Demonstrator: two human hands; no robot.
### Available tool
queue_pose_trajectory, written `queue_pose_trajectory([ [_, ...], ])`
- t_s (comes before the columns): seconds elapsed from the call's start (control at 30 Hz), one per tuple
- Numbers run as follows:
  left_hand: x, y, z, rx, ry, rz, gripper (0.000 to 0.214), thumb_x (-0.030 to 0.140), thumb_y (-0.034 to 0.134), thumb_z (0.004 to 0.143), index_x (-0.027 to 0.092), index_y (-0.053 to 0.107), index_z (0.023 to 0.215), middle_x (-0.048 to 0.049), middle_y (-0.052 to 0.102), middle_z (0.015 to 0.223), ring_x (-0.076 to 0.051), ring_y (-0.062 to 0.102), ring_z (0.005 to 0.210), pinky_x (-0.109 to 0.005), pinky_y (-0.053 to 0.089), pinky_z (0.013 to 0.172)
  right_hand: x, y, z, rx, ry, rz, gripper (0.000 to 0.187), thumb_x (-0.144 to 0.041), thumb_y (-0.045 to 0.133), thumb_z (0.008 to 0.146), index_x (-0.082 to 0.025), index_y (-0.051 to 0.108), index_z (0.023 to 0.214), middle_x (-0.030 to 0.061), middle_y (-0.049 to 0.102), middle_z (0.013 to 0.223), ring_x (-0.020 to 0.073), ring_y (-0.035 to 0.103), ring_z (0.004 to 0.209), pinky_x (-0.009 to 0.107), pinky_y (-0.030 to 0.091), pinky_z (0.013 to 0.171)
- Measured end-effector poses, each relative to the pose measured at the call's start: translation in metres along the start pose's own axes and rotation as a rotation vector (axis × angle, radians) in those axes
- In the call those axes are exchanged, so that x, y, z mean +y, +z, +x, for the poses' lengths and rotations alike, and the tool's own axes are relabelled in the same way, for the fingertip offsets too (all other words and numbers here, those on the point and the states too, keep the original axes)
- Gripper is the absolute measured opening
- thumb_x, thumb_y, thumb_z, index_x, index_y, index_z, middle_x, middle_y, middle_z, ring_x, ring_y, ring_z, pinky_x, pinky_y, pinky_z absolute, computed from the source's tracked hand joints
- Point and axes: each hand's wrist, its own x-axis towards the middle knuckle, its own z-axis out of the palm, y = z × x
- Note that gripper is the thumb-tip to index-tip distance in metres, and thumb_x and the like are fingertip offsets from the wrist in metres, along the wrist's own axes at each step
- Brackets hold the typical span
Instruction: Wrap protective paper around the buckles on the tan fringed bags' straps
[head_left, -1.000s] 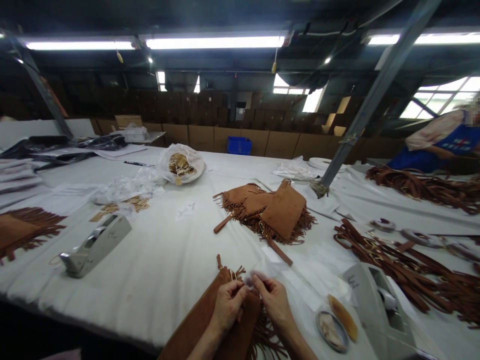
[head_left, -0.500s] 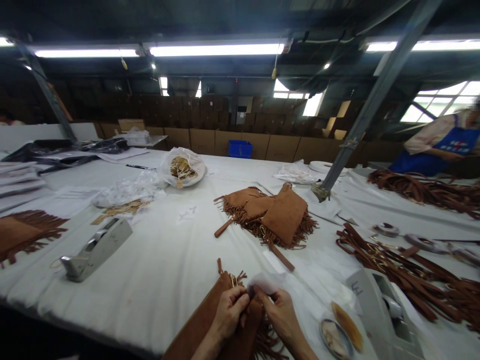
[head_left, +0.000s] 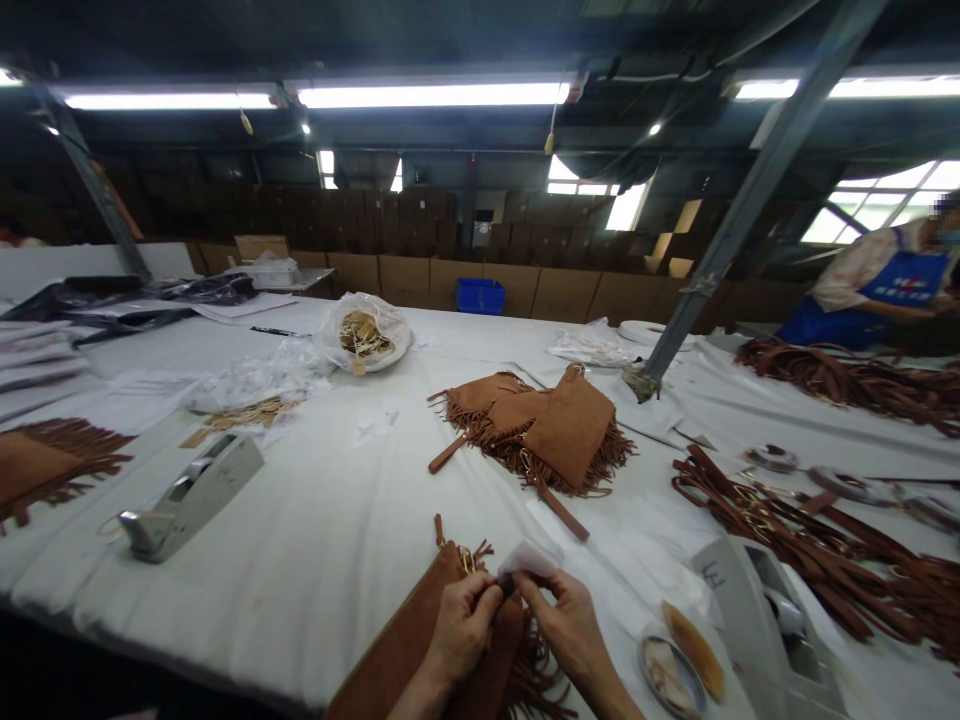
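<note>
- Since half a second ago, the thin white translucent sheet (head_left: pixel 531 557) changes its shape: it stands more folded above the fingertips, and the right hand (head_left: pixel 568 618) is slightly more to the right.
- Right hand is closed in a pinch, gripping this sheet between thumb and finger.
- Left hand (head_left: pixel 459 632) is also pinched closed, apparently on a small dark piece (head_left: pixel 508 584) between the two hands; what it is, I cannot tell.
- Below the hands, at the near edge of the white cloth-covered table (head_left: pixel 315 540), lies the brown suede-looking fringed bag (head_left: pixel 405 625).
- Its long axis seems to run from near left to far right, toward the fingertips.
- Left hand lies over the bag and is nearer to its gold-coloured metal fitting (head_left: pixel 468 558) at the far end; right hand is on the side of the brown fringe (head_left: pixel 534 682).
</note>
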Motion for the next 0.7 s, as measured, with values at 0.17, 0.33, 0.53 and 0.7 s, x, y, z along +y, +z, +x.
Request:
queue_pose_trajectory([
  [0.17,-0.001,-0.005,0.002,-0.100,0.037,0.072,0.045,0.058,0.046,0.085,0.015,0.060,0.079,0.0081,0.039,0.042,-0.007,0.036,0.032,-0.019,0.021,0.035,0.001,0.002,-0.002,-0.127,0.020,0.071,0.030,-0.045,0.069,0.074,-0.020,0.077,0.088,0.0064,0.075,0.084,0.0274,0.068,0.084,0.036,0.052,0.081],
  [0.33,0.008,-0.007,0.006,-0.119,0.158,0.231,0.041,0.049,0.045,0.089,0.016,0.058,0.069,0.0055,0.042,0.047,-0.008,0.037,0.040,-0.020,0.024,0.040,0.006,0.007,-0.001,-0.230,-0.030,0.080,0.030,-0.043,0.065,0.077,-0.017,0.075,0.089,0.0065,0.074,0.082,0.0249,0.067,0.079,0.035,0.052,0.075],
  [0.53,0.032,-0.007,0.009,-0.198,0.250,0.318,0.025,0.035,0.044,0.091,0.018,0.061,0.094,-0.0027,0.063,0.074,-0.016,0.056,0.067,-0.026,0.044,0.064,-0.003,-0.002,0.011,-0.045,0.024,0.164,0.037,-0.047,0.070,0.071,-0.015,0.074,0.090,0.0084,0.074,0.086,0.0262,0.066,0.082,0.036,0.052,0.079],
  [0.7,0.030,-0.018,0.016,-0.093,0.311,0.569,0.022,0.033,0.043,0.089,0.020,0.060,0.083,-0.0051,0.064,0.082,-0.021,0.057,0.082,-0.032,0.042,0.078,-0.005,-0.006,0.025,-0.011,0.016,0.137,0.037,-0.049,0.067,0.072,-0.014,0.072,0.081,0.0067,0.073,0.077,0.0238,0.064,0.075,0.032,0.050,0.069],
])
